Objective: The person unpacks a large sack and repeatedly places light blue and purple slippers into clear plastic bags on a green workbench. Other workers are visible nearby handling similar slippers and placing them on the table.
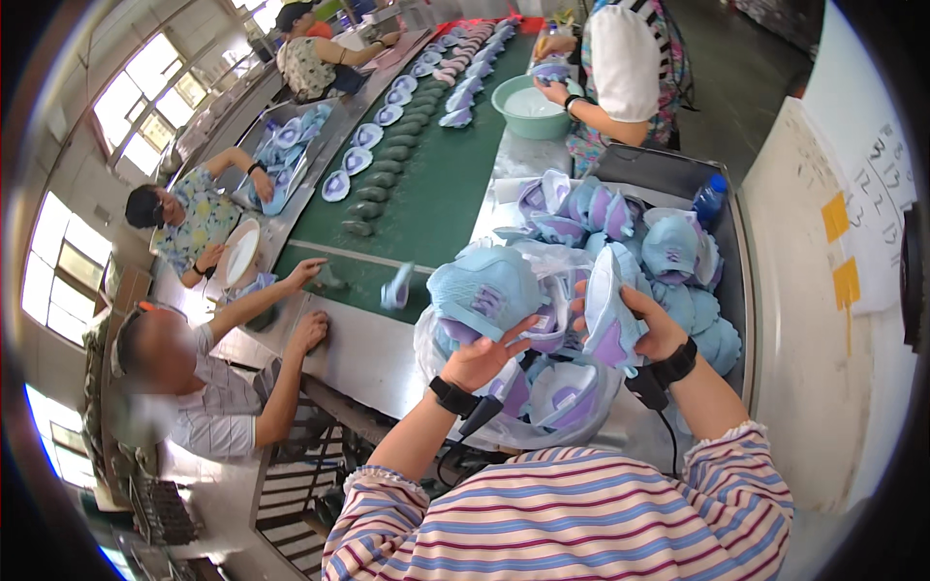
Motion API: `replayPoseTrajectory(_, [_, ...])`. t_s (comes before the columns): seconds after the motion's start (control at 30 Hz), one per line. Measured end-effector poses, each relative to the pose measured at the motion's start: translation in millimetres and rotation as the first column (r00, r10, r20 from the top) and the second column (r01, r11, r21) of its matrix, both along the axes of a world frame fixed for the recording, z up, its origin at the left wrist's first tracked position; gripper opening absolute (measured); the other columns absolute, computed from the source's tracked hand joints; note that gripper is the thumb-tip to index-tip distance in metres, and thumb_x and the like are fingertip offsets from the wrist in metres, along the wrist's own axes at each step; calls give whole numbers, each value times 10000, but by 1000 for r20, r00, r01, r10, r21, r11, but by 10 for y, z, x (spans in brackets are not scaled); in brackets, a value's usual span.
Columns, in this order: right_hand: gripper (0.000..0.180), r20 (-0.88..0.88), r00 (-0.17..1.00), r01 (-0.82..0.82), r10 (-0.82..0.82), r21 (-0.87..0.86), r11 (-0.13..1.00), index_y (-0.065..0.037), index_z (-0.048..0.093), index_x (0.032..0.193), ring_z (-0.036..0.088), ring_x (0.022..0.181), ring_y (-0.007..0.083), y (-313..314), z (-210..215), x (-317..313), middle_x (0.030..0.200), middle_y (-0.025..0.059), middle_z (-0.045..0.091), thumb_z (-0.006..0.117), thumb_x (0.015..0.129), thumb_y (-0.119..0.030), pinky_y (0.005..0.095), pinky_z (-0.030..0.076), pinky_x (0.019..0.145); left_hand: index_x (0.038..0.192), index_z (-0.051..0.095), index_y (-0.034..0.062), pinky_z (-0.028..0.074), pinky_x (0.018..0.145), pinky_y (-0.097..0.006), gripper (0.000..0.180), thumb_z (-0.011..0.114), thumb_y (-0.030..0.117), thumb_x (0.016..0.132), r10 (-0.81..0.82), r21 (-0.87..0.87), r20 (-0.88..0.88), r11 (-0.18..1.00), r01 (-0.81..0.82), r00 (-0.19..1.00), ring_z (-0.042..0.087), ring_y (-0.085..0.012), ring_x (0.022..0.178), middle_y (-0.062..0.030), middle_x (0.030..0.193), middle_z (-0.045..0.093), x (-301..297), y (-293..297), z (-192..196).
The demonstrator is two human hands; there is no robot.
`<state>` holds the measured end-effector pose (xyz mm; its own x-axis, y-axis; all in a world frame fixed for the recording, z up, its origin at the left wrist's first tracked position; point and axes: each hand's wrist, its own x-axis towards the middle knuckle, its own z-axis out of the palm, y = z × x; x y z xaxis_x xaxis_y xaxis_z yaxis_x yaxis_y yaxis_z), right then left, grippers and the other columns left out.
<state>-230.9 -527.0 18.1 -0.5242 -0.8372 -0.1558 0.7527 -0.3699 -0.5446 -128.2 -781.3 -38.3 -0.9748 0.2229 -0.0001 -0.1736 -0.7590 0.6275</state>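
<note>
Pale-blue and lilac shoe uppers fill the centre of the frame. Left hand (481, 360) grips one rounded upper (484, 290) from below, fingers curled round its lower edge, lilac patch facing the camera. Right hand (657, 324) is closed on a second upper (608, 312), held edge-on and just beside the first, thumb on its outer face. Both wrists wear black bands with a cable hanging down. Both held uppers sit directly over a clear plastic bag (504, 426) at lower centre, with more uppers inside it.

Behind the hands, centre right: a loose heap of the same uppers (630, 228) in a grey metal tray (736, 290), a blue bottle (710, 198) at its far rim.

Green conveyor belt (436, 184) runs from centre to top of frame, carrying rows of uppers and dark lasts. Teal basin (531, 107) stands on the bench at top centre, another person's hand over it. Left of frame: three seated people along the belt, the nearest with both arms stretched onto the bench edge.
</note>
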Motion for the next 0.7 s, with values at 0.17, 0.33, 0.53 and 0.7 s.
replayPoseTrajectory(0.17, [586,-203,978,55,-50,18,998,-42,436,1266,578,991,171,-626,-135,111,1090,69,561,724,776,-180,326,503,824,1351,372,110,316,1035,-417,712,743,181,747,65,-378,-110,920,-102,992,402,-235,1238,-73,1328,448,113,-45,-140])
replayPoseTrajectory(0.33, [522,-282,959,50,20,237,970,-27,437,1179,595,903,163,-1065,-70,42,1041,73,571,734,752,-79,287,510,783,1402,297,90,289,1046,-343,828,770,166,727,-79,-888,-216,430,-162,973,408,-221,1228,-93,1331,448,292,-691,298])
replayPoseTrajectory(0.53, [692,-604,734,66,311,519,852,16,288,1313,482,1115,227,-1763,-93,184,1214,177,463,709,799,-176,336,456,892,1302,370,-30,398,924,-340,736,751,247,737,185,-876,-199,406,-260,962,529,-213,1032,-155,1128,553,318,-812,388])
replayPoseTrajectory(0.7, [695,-634,761,210,137,440,873,-32,244,1381,397,1202,257,-2065,-43,-73,1320,112,385,647,837,-185,353,406,943,1145,482,1,509,736,-300,385,655,143,832,656,-751,-67,463,-471,752,592,-140,872,-64,1005,599,-73,-1779,203])
